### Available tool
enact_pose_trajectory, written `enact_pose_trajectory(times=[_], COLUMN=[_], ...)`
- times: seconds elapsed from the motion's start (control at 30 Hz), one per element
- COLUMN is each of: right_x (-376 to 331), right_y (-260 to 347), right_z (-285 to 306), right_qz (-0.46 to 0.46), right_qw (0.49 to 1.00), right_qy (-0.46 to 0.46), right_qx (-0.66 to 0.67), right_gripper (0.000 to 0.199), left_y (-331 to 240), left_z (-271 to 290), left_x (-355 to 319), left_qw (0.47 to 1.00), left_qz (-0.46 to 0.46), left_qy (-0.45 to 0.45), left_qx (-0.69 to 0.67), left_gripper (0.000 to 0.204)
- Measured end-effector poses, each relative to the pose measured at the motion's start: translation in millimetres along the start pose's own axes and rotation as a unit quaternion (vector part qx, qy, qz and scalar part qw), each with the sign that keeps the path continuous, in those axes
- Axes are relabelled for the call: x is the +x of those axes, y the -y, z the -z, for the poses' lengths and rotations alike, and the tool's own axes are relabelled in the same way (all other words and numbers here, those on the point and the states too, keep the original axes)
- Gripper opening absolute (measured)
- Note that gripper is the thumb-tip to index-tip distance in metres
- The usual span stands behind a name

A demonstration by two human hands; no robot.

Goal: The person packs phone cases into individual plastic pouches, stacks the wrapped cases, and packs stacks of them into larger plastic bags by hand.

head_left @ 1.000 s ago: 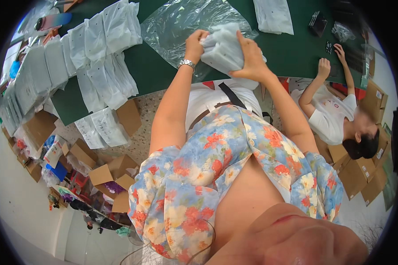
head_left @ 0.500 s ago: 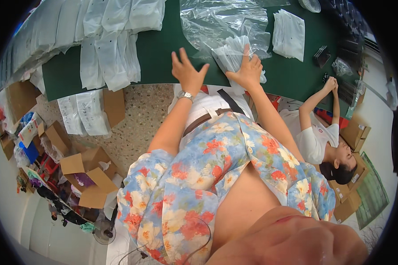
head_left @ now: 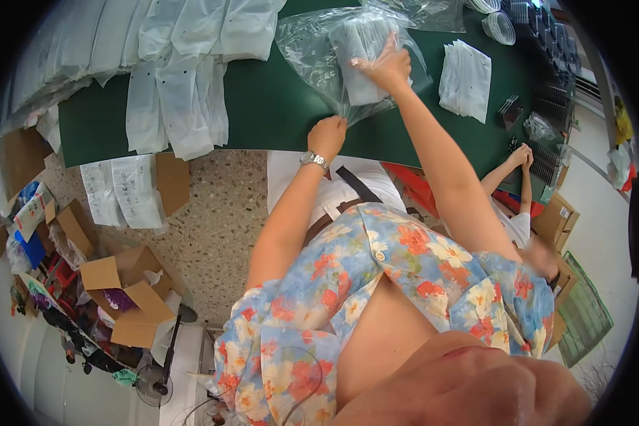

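A stack of white translucent packets [head_left: 360, 46] lies on the green table inside a large clear plastic bag [head_left: 302, 42]. My right hand [head_left: 389, 67] rests on the stack's right side with thumb and fingers spread; whether all of it is inside the bag I cannot tell. Closer to me, my left hand [head_left: 327, 138], with a silver watch on its wrist, is closed at the table's near edge. It pinches the gathered near end of the clear bag, drawn to a point above its fingers.
Rows of white packets [head_left: 170, 106] cover the table's left side. Another packet stack [head_left: 465, 82] lies to the right, with dark trays [head_left: 550, 99] beyond. A co-worker's hands [head_left: 524, 156] are at the right edge. Open cardboard boxes [head_left: 131, 295] stand on the floor at lower left.
My left hand has come right and closed on the bag's end. My right hand has moved farther from me with the packet stack, which is now inside the bag.
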State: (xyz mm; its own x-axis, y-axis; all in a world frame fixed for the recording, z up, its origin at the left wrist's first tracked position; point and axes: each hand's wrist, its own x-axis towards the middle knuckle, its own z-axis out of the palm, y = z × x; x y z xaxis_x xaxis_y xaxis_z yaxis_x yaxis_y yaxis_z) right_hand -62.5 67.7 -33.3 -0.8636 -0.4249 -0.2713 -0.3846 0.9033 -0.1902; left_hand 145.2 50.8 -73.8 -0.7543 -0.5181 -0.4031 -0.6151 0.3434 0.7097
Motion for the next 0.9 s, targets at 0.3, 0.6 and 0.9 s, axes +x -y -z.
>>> enact_pose_trajectory(times=[0.3,0.6,0.9], right_x=[48,-3,62], right_y=[-54,-18,-47], right_z=[-54,-28,-46], right_qz=[0.199,0.103,0.070], right_qw=[0.965,0.976,0.926], right_qy=[-0.173,-0.172,-0.363], right_qx=[0.003,-0.088,-0.078], right_gripper=[0.127,0.119,0.089], left_y=[10,-26,-34], left_z=[35,7,27], left_x=[-10,42,33], left_qw=[0.996,0.981,0.974], left_qz=[0.074,-0.123,-0.188], left_qy=[0.003,-0.069,-0.062], left_qx=[0.059,0.135,0.110], left_gripper=[0.031,0.065,0.061])
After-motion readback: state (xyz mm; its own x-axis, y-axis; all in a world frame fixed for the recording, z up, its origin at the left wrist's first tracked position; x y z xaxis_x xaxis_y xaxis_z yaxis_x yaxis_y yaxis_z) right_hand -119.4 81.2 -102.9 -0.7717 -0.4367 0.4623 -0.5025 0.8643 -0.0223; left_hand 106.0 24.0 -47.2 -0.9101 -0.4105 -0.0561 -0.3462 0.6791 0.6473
